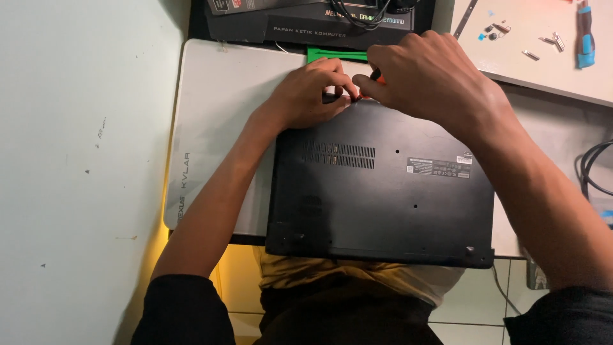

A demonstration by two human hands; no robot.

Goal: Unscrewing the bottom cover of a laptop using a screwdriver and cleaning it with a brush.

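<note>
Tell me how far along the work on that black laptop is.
Done: loose screws lie on the board top right. In hand: both the left hand and right hand work an orange-tipped tool at the laptop base's far edge. Left: the bottom cover sits in place.

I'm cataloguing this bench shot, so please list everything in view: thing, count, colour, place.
laptop: one, black, upside down at the near table edge, base panel up
white board: one, white, under the laptop, at left
green tool: one, green, beyond the hands
dark box: one, black, far edge
blue-handled screwdriver: one, blue, on the pale board top right
small metal parts: several, silver, beside that screwdriver
cables: black, right edge
orange-handled tool: one, orange and black, in the right hand
left hand: on the laptop's far edge
right hand: grips the orange-handled tool
</note>
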